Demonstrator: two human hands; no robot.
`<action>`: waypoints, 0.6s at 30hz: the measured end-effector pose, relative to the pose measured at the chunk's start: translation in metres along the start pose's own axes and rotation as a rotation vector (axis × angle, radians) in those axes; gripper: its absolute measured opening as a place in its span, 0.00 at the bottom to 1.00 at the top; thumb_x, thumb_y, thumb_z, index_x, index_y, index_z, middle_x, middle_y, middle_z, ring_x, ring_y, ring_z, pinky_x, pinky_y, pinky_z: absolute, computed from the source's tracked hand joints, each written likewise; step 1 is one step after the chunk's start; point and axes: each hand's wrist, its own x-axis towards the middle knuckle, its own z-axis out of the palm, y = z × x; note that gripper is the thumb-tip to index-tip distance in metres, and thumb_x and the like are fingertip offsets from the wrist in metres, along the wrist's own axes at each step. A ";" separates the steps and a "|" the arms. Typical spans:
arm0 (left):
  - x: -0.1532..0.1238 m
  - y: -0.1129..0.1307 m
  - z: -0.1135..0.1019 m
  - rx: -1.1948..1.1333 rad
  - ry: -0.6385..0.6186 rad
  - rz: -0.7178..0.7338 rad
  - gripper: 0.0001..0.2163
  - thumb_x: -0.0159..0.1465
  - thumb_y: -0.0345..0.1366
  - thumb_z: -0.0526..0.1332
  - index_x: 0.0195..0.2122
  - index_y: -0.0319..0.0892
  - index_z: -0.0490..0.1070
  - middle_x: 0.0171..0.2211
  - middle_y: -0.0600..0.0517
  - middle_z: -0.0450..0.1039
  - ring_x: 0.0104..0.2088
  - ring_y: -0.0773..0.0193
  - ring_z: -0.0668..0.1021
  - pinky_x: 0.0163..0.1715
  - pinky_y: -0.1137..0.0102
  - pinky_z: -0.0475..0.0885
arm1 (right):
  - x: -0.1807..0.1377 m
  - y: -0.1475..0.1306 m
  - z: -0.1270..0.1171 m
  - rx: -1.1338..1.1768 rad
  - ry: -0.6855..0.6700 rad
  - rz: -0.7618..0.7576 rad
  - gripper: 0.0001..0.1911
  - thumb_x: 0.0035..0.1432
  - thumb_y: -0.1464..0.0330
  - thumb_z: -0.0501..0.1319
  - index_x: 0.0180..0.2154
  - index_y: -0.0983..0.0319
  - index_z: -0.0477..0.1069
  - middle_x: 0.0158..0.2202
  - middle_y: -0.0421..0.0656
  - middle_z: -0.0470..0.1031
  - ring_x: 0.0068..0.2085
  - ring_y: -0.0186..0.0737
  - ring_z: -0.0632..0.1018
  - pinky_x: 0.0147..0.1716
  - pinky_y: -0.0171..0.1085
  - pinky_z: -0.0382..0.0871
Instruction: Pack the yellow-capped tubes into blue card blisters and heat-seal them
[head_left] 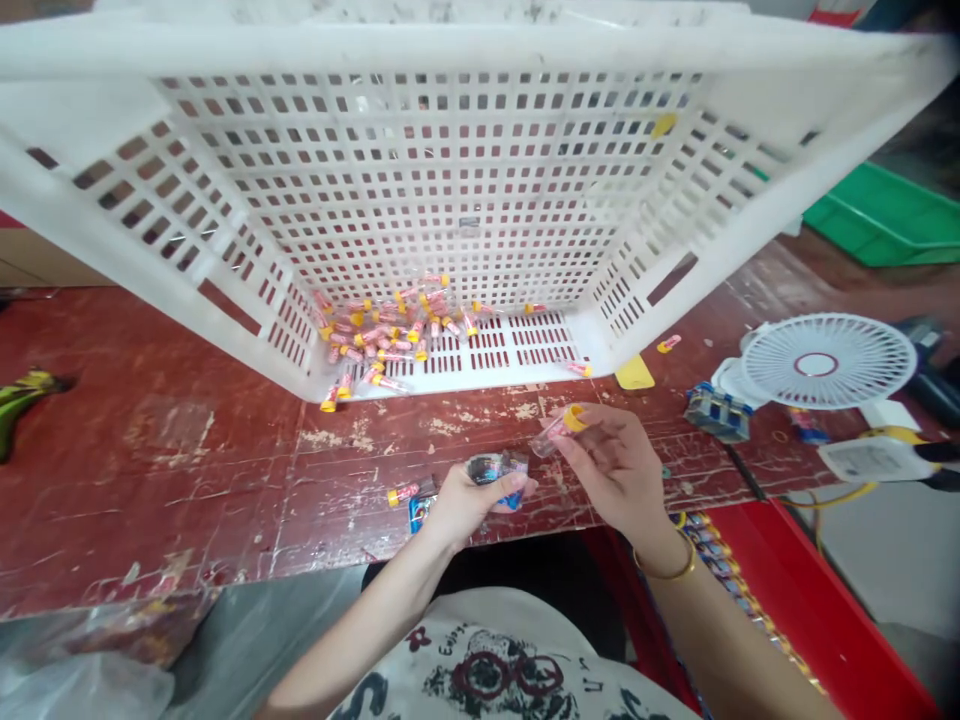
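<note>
My right hand [619, 460] pinches a small clear tube with a yellow cap [556, 428] and pink contents, held above the table's front part. Close on its left, my left hand [469, 500] is closed around a dark blue printed packet [504, 478]; its fingers partly cover it. Beside the left wrist lie another capped tube [403, 494] and a blue packet [420, 512]. Many such tubes [382, 335] are heaped in the lower left of a white plastic basket [450, 50], which is tipped on its side with its mouth facing me.
The worn red table [187, 430] holds a small white fan [814, 362], a bundle of blue packets [718, 412], a yellow card [634, 373] and a loose tube [668, 344]. A green bin [885, 215] stands at the right. Below it, a red tray [832, 610] holds rows of packets.
</note>
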 end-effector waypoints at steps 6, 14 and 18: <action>-0.007 -0.002 0.003 0.008 0.065 0.111 0.14 0.43 0.40 0.74 0.25 0.37 0.74 0.22 0.52 0.75 0.26 0.63 0.78 0.29 0.71 0.73 | -0.009 -0.003 0.000 -0.174 -0.084 -0.119 0.13 0.57 0.72 0.60 0.43 0.55 0.63 0.46 0.46 0.71 0.47 0.44 0.75 0.45 0.48 0.74; -0.005 -0.013 0.003 0.052 0.071 0.171 0.15 0.43 0.39 0.74 0.25 0.36 0.73 0.21 0.53 0.74 0.24 0.63 0.77 0.29 0.69 0.75 | -0.004 0.007 0.006 -0.071 -0.151 0.006 0.10 0.57 0.67 0.62 0.41 0.58 0.63 0.42 0.44 0.73 0.41 0.39 0.77 0.43 0.42 0.75; -0.005 -0.018 0.004 -0.043 0.012 0.027 0.18 0.46 0.43 0.72 0.33 0.36 0.77 0.28 0.48 0.78 0.29 0.60 0.80 0.30 0.67 0.76 | -0.017 0.035 0.014 0.078 -0.241 0.244 0.11 0.57 0.60 0.61 0.38 0.58 0.64 0.33 0.40 0.74 0.34 0.37 0.78 0.35 0.39 0.76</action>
